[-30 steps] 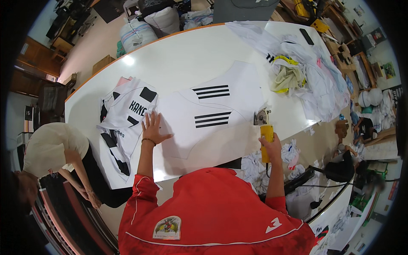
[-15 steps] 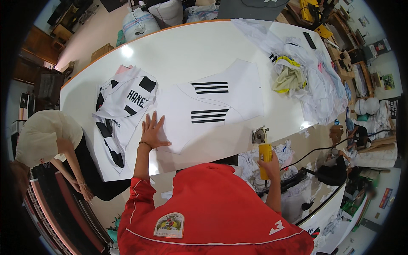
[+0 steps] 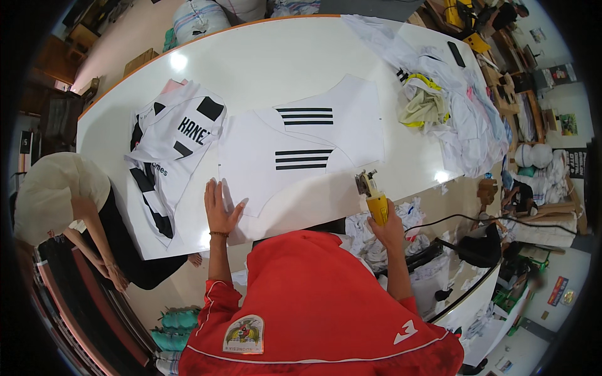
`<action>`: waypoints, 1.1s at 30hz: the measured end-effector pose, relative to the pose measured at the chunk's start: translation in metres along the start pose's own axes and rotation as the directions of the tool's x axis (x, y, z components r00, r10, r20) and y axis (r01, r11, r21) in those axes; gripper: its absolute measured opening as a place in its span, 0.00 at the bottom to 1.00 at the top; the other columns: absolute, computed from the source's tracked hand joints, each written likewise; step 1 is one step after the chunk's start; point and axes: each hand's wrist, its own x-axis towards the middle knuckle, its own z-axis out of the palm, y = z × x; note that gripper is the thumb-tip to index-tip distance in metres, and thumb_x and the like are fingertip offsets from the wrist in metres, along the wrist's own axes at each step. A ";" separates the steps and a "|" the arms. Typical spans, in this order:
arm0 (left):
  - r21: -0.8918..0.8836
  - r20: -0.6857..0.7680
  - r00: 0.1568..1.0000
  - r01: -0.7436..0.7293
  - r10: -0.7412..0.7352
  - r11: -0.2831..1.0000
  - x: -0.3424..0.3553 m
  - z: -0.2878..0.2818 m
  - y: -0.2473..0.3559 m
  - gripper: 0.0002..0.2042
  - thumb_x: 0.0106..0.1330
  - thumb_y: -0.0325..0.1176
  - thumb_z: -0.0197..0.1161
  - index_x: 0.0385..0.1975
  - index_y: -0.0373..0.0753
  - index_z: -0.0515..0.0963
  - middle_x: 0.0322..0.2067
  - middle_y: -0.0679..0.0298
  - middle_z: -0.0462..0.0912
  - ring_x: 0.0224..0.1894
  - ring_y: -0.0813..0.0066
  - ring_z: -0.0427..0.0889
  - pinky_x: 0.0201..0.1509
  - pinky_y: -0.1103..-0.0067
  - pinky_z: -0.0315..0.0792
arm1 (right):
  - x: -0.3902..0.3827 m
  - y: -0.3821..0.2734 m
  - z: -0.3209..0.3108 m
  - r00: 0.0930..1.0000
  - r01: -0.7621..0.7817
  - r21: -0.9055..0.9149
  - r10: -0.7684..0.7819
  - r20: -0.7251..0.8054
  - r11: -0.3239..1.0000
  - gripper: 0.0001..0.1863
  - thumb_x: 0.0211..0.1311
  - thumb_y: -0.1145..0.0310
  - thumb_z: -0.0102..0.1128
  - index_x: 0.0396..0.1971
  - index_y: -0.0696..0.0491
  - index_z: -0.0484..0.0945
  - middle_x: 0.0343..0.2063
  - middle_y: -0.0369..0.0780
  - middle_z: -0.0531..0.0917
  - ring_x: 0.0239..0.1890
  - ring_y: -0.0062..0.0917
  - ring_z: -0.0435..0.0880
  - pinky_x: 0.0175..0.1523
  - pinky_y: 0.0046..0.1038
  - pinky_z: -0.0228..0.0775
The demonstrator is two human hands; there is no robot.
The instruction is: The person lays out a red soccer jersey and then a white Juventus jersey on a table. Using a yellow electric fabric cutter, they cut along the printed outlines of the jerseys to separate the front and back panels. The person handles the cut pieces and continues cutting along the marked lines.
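On the glossy white table (image 3: 269, 62) lies a white fabric sheet (image 3: 348, 100) with two sets of black stripes and cut-line outlines. My left hand (image 3: 221, 210) rests open, fingers apart, on its near left edge. My right hand (image 3: 387, 229) grips a yellow electric cutter (image 3: 377, 208), whose metal head sits just beyond the sheet's lower right corner. Left of the sheet are folded white-and-black printed fabric pieces (image 3: 166, 122) with some pink underneath. A loose pile of white, pale and yellow cloth (image 3: 433, 119) covers the table's right end.
A co-worker in a cream top (image 3: 59, 194) bends beside fabric rolls (image 3: 69, 297) at left. A black cord (image 3: 470, 218) runs rightward from the cutter. A black phone (image 3: 456, 54) lies at the table's back right. Sacks (image 3: 200, 19) stand behind; scraps (image 3: 414, 213) lie below.
My left hand has slid slightly toward me along the sheet's edge. My right hand has moved the cutter left and forward, tilting its head leftward. The view has shifted a little.
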 end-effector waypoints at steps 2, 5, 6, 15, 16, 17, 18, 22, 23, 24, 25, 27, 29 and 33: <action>-0.003 -0.033 0.999 0.009 -0.009 1.000 0.000 -0.001 0.006 0.46 0.63 0.53 0.78 0.76 0.33 0.67 0.78 0.41 0.62 0.81 0.38 0.58 0.82 0.52 0.55 | 0.013 0.001 -0.001 0.999 0.039 0.040 -0.039 -0.006 0.998 0.45 0.55 0.54 0.77 0.72 0.48 0.67 0.44 0.58 0.89 0.48 0.60 0.88 0.51 0.56 0.80; 0.043 -0.038 0.999 0.036 -0.035 0.998 0.003 -0.002 0.014 0.44 0.63 0.52 0.78 0.75 0.33 0.69 0.78 0.42 0.63 0.80 0.39 0.59 0.81 0.53 0.58 | 0.028 -0.003 -0.006 0.999 0.050 0.017 -0.050 0.008 0.999 0.44 0.56 0.55 0.77 0.72 0.49 0.68 0.44 0.58 0.89 0.48 0.58 0.89 0.52 0.52 0.81; 0.066 -0.032 0.998 0.047 -0.045 0.997 0.005 -0.004 0.017 0.44 0.63 0.52 0.77 0.74 0.34 0.69 0.78 0.43 0.64 0.80 0.39 0.60 0.81 0.53 0.58 | 0.032 -0.005 -0.008 0.999 0.045 -0.005 -0.045 0.015 0.999 0.43 0.56 0.56 0.77 0.71 0.49 0.69 0.45 0.58 0.89 0.49 0.58 0.89 0.53 0.50 0.82; 0.062 -0.066 0.997 0.040 -0.036 0.997 0.003 -0.002 0.011 0.42 0.63 0.53 0.78 0.73 0.35 0.71 0.77 0.44 0.65 0.79 0.40 0.61 0.80 0.52 0.60 | 0.061 -0.011 -0.023 0.987 0.146 -0.006 -0.145 0.072 0.989 0.39 0.55 0.55 0.73 0.68 0.45 0.70 0.43 0.55 0.90 0.47 0.59 0.88 0.50 0.54 0.81; 0.061 -0.069 0.997 0.038 -0.034 0.997 0.003 -0.002 0.011 0.42 0.63 0.53 0.78 0.73 0.35 0.71 0.77 0.44 0.65 0.79 0.40 0.62 0.80 0.52 0.60 | 0.063 -0.011 -0.024 0.987 0.146 -0.014 -0.145 0.075 0.989 0.39 0.55 0.55 0.73 0.68 0.45 0.70 0.43 0.55 0.90 0.47 0.59 0.88 0.50 0.54 0.82; 0.059 -0.071 0.997 0.037 -0.032 0.998 0.003 -0.002 0.012 0.42 0.63 0.53 0.78 0.73 0.35 0.71 0.77 0.44 0.66 0.79 0.40 0.62 0.80 0.52 0.60 | 0.064 -0.011 -0.025 0.986 0.147 -0.022 -0.145 0.078 0.989 0.39 0.55 0.55 0.73 0.68 0.45 0.70 0.43 0.55 0.90 0.47 0.59 0.88 0.50 0.54 0.82; 0.058 -0.073 0.997 0.035 -0.030 0.998 0.003 -0.001 0.012 0.42 0.63 0.53 0.78 0.73 0.35 0.72 0.77 0.44 0.66 0.79 0.40 0.62 0.80 0.52 0.60 | 0.066 -0.011 -0.027 0.986 0.148 -0.030 -0.145 0.081 0.989 0.39 0.55 0.55 0.73 0.68 0.45 0.70 0.43 0.55 0.90 0.48 0.59 0.88 0.50 0.54 0.82; 0.050 -0.087 0.996 0.026 -0.022 0.998 0.002 -0.002 0.012 0.42 0.63 0.52 0.77 0.73 0.35 0.71 0.77 0.44 0.66 0.79 0.41 0.62 0.80 0.53 0.60 | 0.075 -0.011 -0.030 0.980 0.166 -0.015 -0.163 0.111 0.986 0.40 0.55 0.55 0.74 0.68 0.45 0.70 0.44 0.55 0.90 0.48 0.58 0.88 0.51 0.54 0.82; 0.050 -0.082 0.996 0.034 -0.030 0.998 0.002 -0.003 0.013 0.42 0.64 0.52 0.77 0.73 0.35 0.71 0.77 0.44 0.66 0.79 0.41 0.62 0.80 0.53 0.60 | 0.078 -0.011 -0.030 0.980 0.168 -0.021 -0.165 0.116 0.986 0.40 0.55 0.55 0.74 0.68 0.45 0.70 0.45 0.55 0.90 0.49 0.58 0.88 0.51 0.54 0.82; 0.050 -0.077 0.996 0.042 -0.038 0.998 0.002 -0.003 0.014 0.42 0.64 0.52 0.77 0.73 0.35 0.71 0.77 0.44 0.66 0.79 0.41 0.62 0.80 0.53 0.60 | 0.080 -0.011 -0.030 0.979 0.170 -0.028 -0.166 0.120 0.985 0.40 0.55 0.55 0.74 0.68 0.45 0.70 0.45 0.55 0.90 0.49 0.58 0.88 0.52 0.54 0.82; 0.050 -0.068 0.997 0.045 -0.042 0.998 0.003 -0.004 0.015 0.42 0.64 0.52 0.77 0.73 0.34 0.71 0.77 0.43 0.65 0.79 0.39 0.62 0.80 0.52 0.60 | 0.083 -0.012 -0.030 0.977 0.181 -0.038 -0.175 0.121 0.983 0.40 0.55 0.55 0.73 0.69 0.45 0.70 0.45 0.54 0.90 0.49 0.58 0.88 0.52 0.54 0.82; 0.051 -0.051 0.997 0.052 -0.050 0.997 0.004 -0.005 0.016 0.42 0.64 0.51 0.77 0.73 0.32 0.70 0.76 0.40 0.65 0.78 0.37 0.62 0.79 0.50 0.61 | 0.089 -0.015 -0.031 0.973 0.201 -0.058 -0.193 0.124 0.978 0.40 0.55 0.55 0.73 0.69 0.44 0.70 0.45 0.54 0.90 0.49 0.58 0.88 0.51 0.54 0.82; 0.048 -0.044 0.997 0.061 -0.058 0.997 0.004 -0.005 0.015 0.42 0.64 0.51 0.77 0.73 0.32 0.70 0.76 0.40 0.65 0.78 0.37 0.62 0.79 0.50 0.61 | 0.094 -0.021 -0.034 0.969 0.216 -0.087 -0.203 0.137 0.972 0.41 0.55 0.54 0.73 0.70 0.44 0.69 0.44 0.54 0.90 0.49 0.58 0.88 0.51 0.54 0.82; 0.036 -0.033 0.997 0.075 -0.074 0.997 0.004 -0.005 0.016 0.43 0.63 0.50 0.77 0.73 0.33 0.70 0.77 0.41 0.64 0.79 0.37 0.61 0.79 0.50 0.60 | 0.107 -0.026 -0.037 0.959 0.245 -0.102 -0.226 0.171 0.964 0.42 0.54 0.53 0.73 0.71 0.43 0.69 0.44 0.54 0.90 0.48 0.58 0.88 0.51 0.54 0.82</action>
